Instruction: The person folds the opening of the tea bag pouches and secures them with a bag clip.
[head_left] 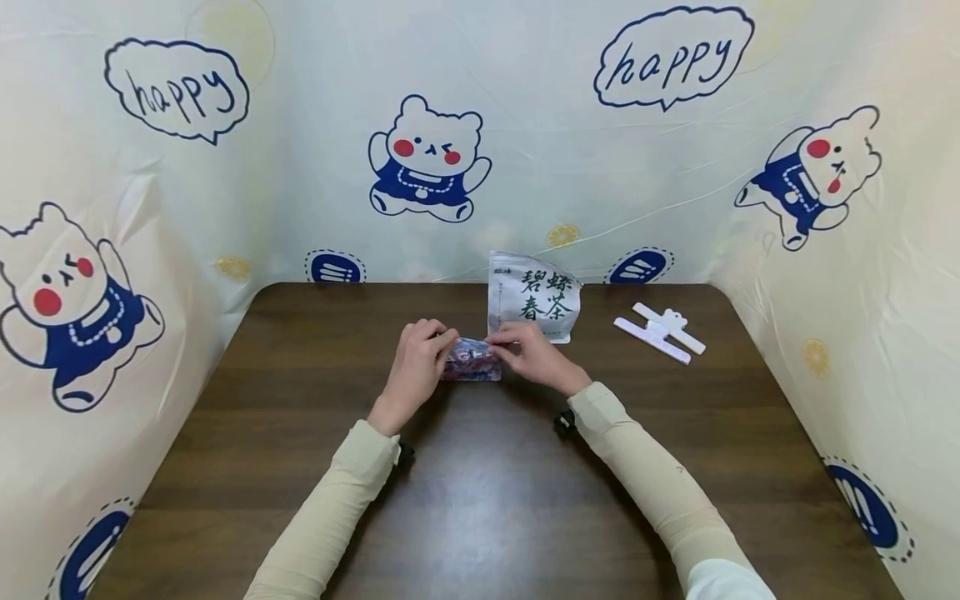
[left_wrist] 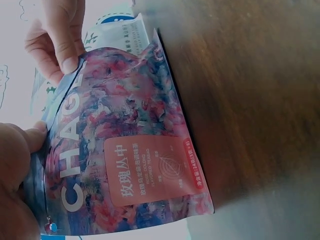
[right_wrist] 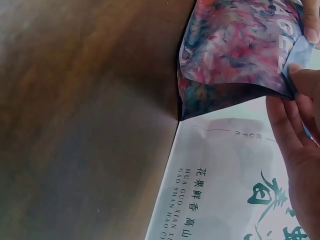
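A multicoloured tea pouch [head_left: 474, 368] with white lettering and a pink label stands on the table between both hands. My left hand [head_left: 416, 362] pinches one end of its top strip. The other end of the strip is pinched by my right hand [head_left: 536, 358]; its thumb presses on the front in the right wrist view. Along the strip of the pouch [left_wrist: 130, 100] runs a dark line. Just behind stands a white tea pouch [head_left: 534, 292] with green characters, partly covered by my right hand. Some left fingers are out of sight behind the strip.
Two white bag clips [head_left: 660, 332] lie close together on the right of the brown table [head_left: 480, 492]. A printed cloth [head_left: 525, 167] with bears hangs around the table's back and sides.
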